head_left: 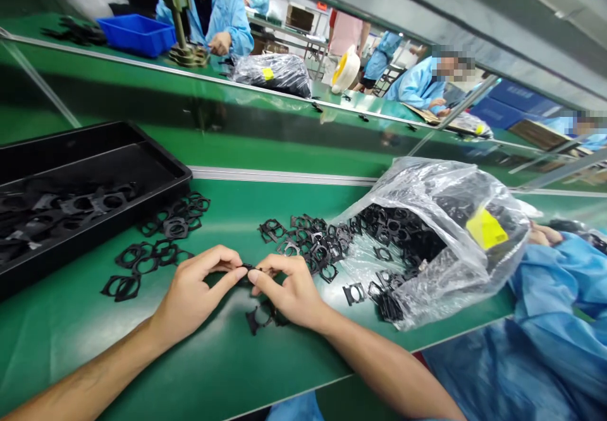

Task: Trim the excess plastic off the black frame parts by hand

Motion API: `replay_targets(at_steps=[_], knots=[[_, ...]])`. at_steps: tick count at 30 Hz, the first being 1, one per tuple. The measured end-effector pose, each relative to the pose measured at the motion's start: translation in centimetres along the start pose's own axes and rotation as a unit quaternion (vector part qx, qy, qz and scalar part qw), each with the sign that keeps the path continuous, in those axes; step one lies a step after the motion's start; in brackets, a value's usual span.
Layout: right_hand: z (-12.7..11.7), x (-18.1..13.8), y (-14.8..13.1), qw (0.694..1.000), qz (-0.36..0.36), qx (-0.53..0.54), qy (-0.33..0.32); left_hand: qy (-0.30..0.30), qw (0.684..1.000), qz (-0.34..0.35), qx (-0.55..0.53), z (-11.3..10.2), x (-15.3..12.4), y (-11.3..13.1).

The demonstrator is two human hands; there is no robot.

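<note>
My left hand (192, 291) and my right hand (291, 288) meet over the green table, thumbs and fingertips pinching one small black plastic part (247, 268) between them. Most of that part is covered by my fingers. Just below my right hand lies a black ring-shaped frame (260, 315) on the table, partly hidden. To the left are loose black frames (152, 256) in small groups. Beyond my right hand spreads a pile of similar black frames (322, 237), running into the mouth of a clear plastic bag (450, 219) with a yellow label.
A black tray (164, 162) holding more frames stands at the left. A metal rail (284, 174) crosses behind the work surface. Close on the right is a co-worker's blue sleeve (559, 282). Across the line are a blue bin (137, 34), a wrapped bag (275, 73) and other people.
</note>
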State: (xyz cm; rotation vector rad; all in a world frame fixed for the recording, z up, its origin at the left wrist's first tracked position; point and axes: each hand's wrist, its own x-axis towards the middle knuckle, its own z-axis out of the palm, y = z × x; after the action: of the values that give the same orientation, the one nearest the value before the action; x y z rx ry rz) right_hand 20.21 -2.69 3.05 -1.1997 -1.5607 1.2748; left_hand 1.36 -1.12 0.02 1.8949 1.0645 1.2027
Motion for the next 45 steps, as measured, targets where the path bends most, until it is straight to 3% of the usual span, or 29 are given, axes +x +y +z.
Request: replay_targets(at_steps=[5,9,11,14,18,22,25,32,41,45], knots=[[-0.2,0.9,0.4,0.968,0.124,0.216,-0.024,0.005,0.981,0.166,0.099,-0.3,-0.1,-0.3],[-0.3,1.3,1.0,0.952,0.172,0.250,-0.052,0.020,0.962,0.244,0.124,-0.6,0.1,-0.4],[-0.3,1.3,1.3,0.954,0.171,0.242,-0.056,0.027,0.962,0.251,0.103,-0.7,0.3,-0.3],[-0.3,1.4,1.4,0.973,0.131,0.187,-0.023,0.042,0.979,0.189,0.067,-0.9,0.5,-0.2],[-0.4,1.4,1.1,0.997,-0.030,-0.009,0.068,0.059,0.992,0.106,0.044,-1.0,0.9,-0.3],[-0.7,1.6,0.8,0.970,-0.183,-0.140,0.071,0.066,0.989,0.128,0.034,-0.9,1.2,-0.7],[-0.8,1.9,0.9,0.947,-0.256,-0.182,0.072,0.062,0.986,0.148,0.035,-0.9,1.4,-0.9],[-0.9,2.0,0.9,0.934,-0.287,-0.197,0.082,0.060,0.986,0.154,0.029,-1.0,1.6,-0.7],[-0.9,2.0,0.8,0.945,-0.253,-0.188,0.087,0.059,0.984,0.165,0.036,-1.2,1.7,-0.3],[-0.9,2.0,0.7,0.946,-0.253,-0.183,0.087,0.058,0.988,0.138,0.020,-1.2,1.7,-0.2]])
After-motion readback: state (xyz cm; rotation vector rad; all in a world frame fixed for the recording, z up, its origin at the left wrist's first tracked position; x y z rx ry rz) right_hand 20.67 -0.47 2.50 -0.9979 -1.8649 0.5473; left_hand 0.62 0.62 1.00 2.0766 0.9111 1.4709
